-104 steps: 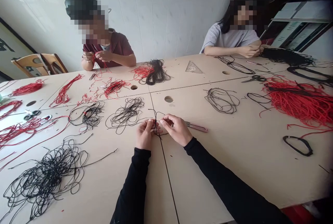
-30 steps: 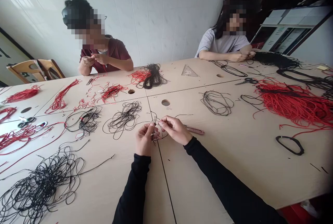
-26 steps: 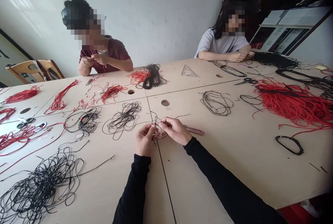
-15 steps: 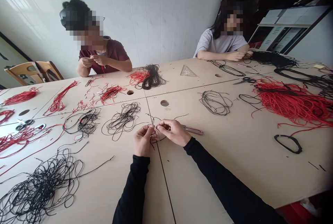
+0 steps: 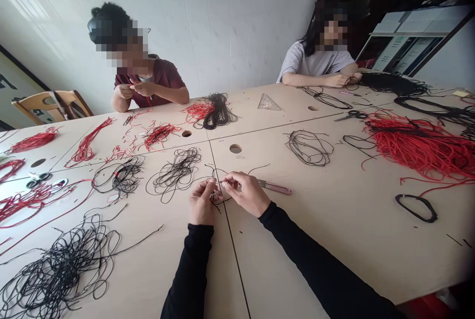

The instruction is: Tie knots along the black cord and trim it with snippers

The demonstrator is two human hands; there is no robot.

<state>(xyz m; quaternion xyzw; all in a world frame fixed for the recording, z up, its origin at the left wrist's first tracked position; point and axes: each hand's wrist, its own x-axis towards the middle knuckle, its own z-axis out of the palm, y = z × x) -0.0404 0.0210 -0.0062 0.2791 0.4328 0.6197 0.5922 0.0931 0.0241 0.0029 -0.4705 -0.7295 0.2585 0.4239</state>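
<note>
Over the table seam, my left hand [image 5: 202,204] is closed, thumb against fingers, on a thin black cord [image 5: 213,172]. Loops and loose ends of it stick out above and below the fingers. Just to the right, my right hand [image 5: 249,193] pinches with thumb and forefinger at the same cord; the exact spot between the fingertips is too small to make out. Pink-handled thread snips [image 5: 277,188] lie on the table beside the right hand. A loose coil of black cord [image 5: 177,173] lies left of my hands.
A big tangle of black cord [image 5: 63,264] covers the near left. Red cords [image 5: 415,146] heap at the right, near black scissors [image 5: 351,115]. A clear set square [image 5: 268,103] and a table hole [image 5: 235,149] lie ahead. Two people sit opposite, handling cords.
My hands stay close together, with the right fingertips shifted slightly and the left thumb more upright on the cord. The whole view has moved a little.
</note>
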